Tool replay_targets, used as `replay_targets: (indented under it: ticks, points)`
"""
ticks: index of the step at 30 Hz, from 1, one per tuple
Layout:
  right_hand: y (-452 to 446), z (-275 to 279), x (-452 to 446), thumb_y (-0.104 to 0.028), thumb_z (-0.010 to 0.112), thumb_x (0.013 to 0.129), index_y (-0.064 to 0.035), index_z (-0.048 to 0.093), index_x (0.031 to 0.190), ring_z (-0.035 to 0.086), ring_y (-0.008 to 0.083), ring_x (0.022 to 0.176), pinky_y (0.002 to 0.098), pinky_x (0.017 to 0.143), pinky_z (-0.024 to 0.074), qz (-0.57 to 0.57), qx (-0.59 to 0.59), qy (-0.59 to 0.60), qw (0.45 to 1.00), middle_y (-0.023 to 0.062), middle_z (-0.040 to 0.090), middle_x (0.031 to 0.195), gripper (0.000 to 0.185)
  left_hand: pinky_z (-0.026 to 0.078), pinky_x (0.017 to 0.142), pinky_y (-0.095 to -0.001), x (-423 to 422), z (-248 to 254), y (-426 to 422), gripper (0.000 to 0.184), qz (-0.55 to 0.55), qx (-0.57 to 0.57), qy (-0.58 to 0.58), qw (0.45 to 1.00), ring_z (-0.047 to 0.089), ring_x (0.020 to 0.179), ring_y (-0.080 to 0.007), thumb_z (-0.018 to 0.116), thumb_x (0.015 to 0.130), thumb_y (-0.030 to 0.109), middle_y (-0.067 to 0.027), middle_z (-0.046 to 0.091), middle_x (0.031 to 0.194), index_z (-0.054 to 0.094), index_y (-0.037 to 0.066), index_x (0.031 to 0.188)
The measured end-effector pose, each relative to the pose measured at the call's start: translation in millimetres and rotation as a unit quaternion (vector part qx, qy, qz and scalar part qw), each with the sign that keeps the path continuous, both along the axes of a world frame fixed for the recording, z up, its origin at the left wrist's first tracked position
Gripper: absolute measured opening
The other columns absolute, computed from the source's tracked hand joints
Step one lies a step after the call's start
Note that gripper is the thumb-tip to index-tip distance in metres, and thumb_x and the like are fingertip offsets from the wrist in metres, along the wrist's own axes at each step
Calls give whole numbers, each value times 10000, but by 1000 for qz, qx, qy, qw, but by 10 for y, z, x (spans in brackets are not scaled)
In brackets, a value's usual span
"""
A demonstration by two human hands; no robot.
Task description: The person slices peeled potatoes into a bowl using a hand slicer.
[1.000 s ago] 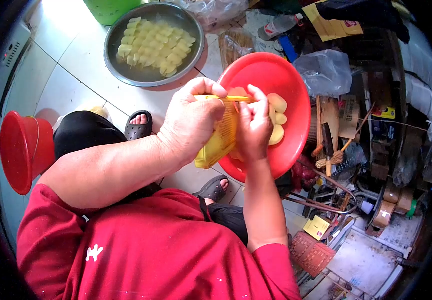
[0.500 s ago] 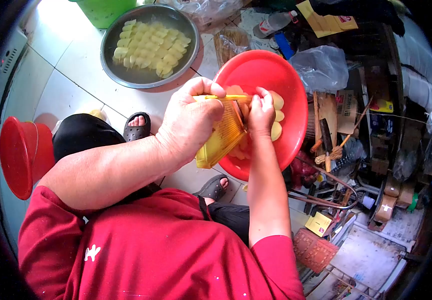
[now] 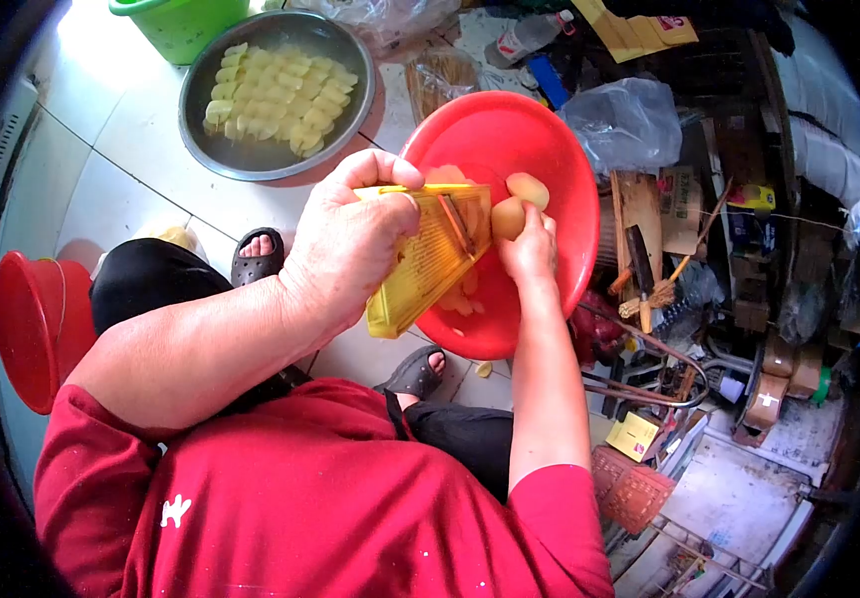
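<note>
My left hand (image 3: 355, 224) is wrapped round the top end of a yellow mandoline slicer (image 3: 415, 269), which is tilted over a red basin (image 3: 574, 224). My right hand (image 3: 533, 249) grips a peeled potato (image 3: 508, 218) just beside the slicer's blade opening. Another peeled potato (image 3: 528, 189) lies in the basin beyond my right fingers. Pale potato slices (image 3: 460, 299) show in the basin under and behind the slicer, partly hidden by it.
A metal bowl (image 3: 358, 125) of skewered potato slices in water stands on the tiles at the upper left, beside a green bucket (image 3: 186, 30). A red bucket (image 3: 26, 334) is at far left. Tools, wood and a plastic bag (image 3: 624, 125) clutter the right.
My right hand has drawn back from the slicer's face, down and to the right, bringing the potato into sight. The slicer stays in my left hand, and the whole view has shifted slightly.
</note>
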State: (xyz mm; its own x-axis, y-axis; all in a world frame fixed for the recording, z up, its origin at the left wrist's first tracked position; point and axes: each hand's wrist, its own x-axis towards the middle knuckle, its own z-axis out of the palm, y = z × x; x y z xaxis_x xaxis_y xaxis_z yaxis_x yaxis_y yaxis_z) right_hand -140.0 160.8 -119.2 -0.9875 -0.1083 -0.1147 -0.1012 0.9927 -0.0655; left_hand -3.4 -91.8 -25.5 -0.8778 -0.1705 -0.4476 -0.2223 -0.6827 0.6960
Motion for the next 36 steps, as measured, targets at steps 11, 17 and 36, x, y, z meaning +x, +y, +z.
replay_targets:
  ticks: [11, 17, 36]
  points:
    - [-3, -43, -205, -239, 780, 667, -160, 481, 1281, 537, 378, 1134, 441, 958, 463, 48, 14, -32, 998, 205, 501, 1265, 687, 474, 667, -258, 9, -32, 2, 240, -2, -16, 24, 1000, 559, 752, -131, 527, 733, -49, -27, 576, 861, 551, 61, 946]
    - [-139, 66, -192, -231, 761, 694, -168, 505, 1231, 535, 390, 1118, 459, 939, 466, 37, 37, -71, 996, 212, 514, 1235, 598, 480, 667, -269, -5, -39, -18, 216, -7, -26, 38, 999, 565, 741, -137, 523, 757, -29, -40, 583, 849, 548, 51, 956]
    - [236, 88, 465, -84, 799, 636, -42, 467, 1222, 564, 237, 1059, 362, 938, 469, 30, -422, 84, 902, 113, 548, 1146, 675, 470, 677, -279, -23, -11, -35, 205, -10, -46, 1, 999, 551, 736, -149, 551, 742, 5, -45, 569, 820, 563, 45, 943]
